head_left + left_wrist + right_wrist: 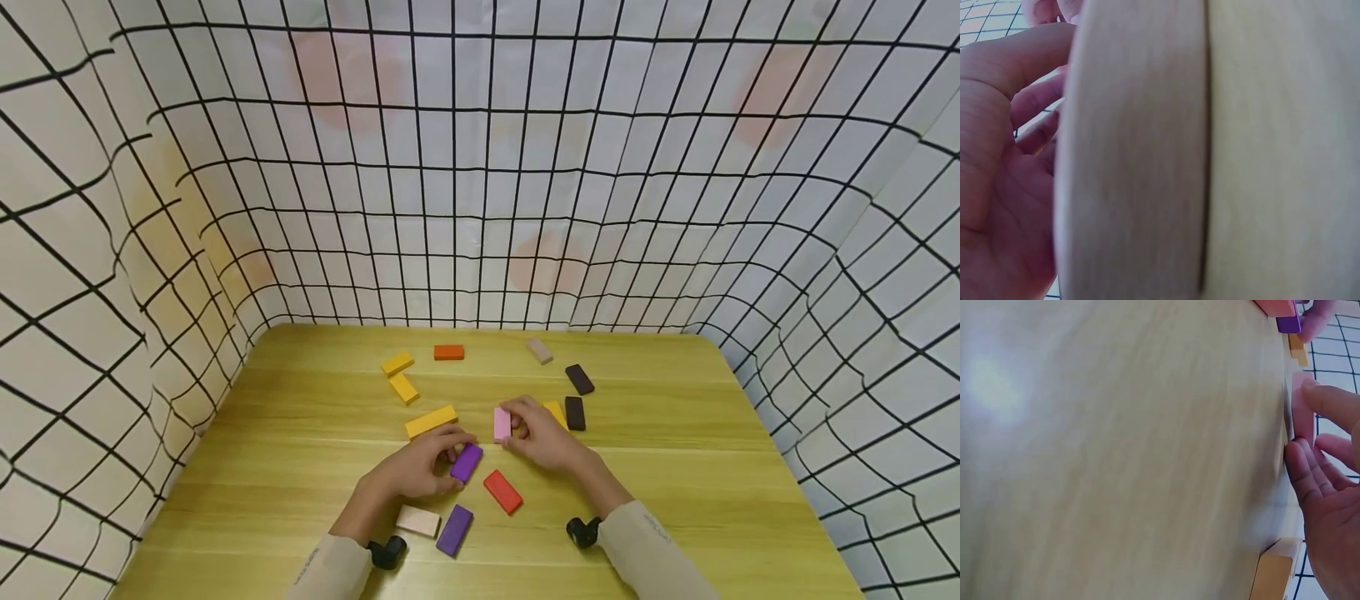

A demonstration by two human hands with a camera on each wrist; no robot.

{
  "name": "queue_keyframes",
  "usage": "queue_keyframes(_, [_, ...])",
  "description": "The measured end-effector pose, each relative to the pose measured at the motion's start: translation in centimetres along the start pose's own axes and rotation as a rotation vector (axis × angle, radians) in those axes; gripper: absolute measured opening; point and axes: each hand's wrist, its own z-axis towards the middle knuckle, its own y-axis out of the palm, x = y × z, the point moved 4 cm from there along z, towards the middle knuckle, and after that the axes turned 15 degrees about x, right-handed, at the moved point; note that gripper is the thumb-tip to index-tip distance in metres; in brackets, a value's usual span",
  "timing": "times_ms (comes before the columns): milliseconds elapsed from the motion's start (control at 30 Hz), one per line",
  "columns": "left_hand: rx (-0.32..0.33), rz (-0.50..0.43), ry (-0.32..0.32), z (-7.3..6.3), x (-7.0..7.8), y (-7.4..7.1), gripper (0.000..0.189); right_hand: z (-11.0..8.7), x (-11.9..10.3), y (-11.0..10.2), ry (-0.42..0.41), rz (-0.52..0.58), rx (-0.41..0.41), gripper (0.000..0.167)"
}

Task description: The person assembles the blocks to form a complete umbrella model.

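In the head view my left hand (415, 468) pinches a purple wooden block (467, 463) between thumb and fingers at the middle of the table. Just to its right, the right hand (546, 437) holds a pink block (502, 425) by its two ends. The right wrist view shows this pink block (1300, 412) between the thumb and fingers, close over the table. A red block (502, 492) lies in front of both hands. Beside the left wrist is a pale wooden block (418, 521), which looms large in the left wrist view and covers part of that hand (997, 156).
Another purple block (454, 531) lies near the front. A yellow block (431, 422) is behind the left hand; another (555, 414) is partly hidden by the right. Dark blocks (574, 413), an orange block (448, 352) and a beige block (540, 350) lie farther back. Black wire mesh (453, 175) surrounds the table.
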Motion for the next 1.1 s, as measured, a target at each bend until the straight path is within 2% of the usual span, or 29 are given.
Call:
queue_keyframes(200, [0.006,0.028,-0.017,0.1,0.0,0.1,0.06,0.8,0.1,0.4,-0.019,-0.032,-0.027,0.06])
queue_keyframes(400, [0.002,0.052,-0.035,0.0,-0.1,0.1,0.068,1.3,0.5,0.9,-0.008,-0.048,-0.04,0.061])
queue_keyframes(733, [0.009,0.041,0.013,0.3,0.0,-0.2,0.063,1.2,0.5,0.8,-0.016,-0.05,0.007,0.059])
queue_keyframes(1100, [0.036,0.077,-0.018,0.5,0.0,0.1,0.057,1.5,0.1,1.0,-0.019,-0.078,-0.012,0.055])
